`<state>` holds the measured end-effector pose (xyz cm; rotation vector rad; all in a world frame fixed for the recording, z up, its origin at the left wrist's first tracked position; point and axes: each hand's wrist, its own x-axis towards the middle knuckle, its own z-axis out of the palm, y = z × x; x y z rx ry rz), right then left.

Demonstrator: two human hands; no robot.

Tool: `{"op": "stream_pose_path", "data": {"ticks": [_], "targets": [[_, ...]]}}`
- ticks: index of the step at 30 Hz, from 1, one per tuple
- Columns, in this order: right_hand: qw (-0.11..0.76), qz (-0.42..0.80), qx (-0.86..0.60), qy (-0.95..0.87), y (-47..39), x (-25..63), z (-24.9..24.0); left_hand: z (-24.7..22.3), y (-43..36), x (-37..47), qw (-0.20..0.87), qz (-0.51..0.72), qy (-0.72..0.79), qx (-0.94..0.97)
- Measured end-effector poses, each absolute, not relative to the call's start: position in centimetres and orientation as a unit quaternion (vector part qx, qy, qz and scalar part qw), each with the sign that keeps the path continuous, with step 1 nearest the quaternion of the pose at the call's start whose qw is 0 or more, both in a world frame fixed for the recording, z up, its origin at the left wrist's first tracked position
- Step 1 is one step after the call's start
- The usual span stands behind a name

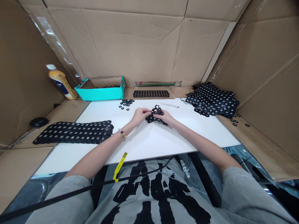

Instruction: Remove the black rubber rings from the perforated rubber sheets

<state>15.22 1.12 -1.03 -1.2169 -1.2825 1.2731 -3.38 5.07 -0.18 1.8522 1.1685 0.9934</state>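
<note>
Pinching crumpled black piece (151, 118) | left hand (140, 115), right hand (167, 117): both clamped on it | folds obscure its full outline

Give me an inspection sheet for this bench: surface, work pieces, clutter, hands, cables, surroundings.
Surface: white board, bare near its front edge
Work pieces: crumpled black dotted piece in hand; flat stack left, heap right
Clutter: loose rings, pen, teal box, bottle
Hands: left hand and right hand both grip the piece
Cables: black cable with yellow tag, crossing the torso
Surroundings: cardboard walls
</note>
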Motion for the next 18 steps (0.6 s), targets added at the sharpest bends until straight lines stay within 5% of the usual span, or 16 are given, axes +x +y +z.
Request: {"op": "stream_pose_path", "data": {"ticks": [5, 11, 18], "targets": [[0.414, 0.565, -0.525, -0.483, 1.2, 15.8, -0.7, 0.2, 10.1, -9.0, 0.232, 0.489, 0.581, 0.608], [0.397, 0.580, -0.526, -0.478, 0.5, 15.5, 0.1, -1.0, 12.0, -13.1, 0.151, 0.427, 0.669, 0.589], [0.403, 0.560, -0.535, -0.489, 0.7, 15.3, -0.4, 1.7, 7.1, -7.6, 0.184, 0.349, 0.438, 0.808]]}}
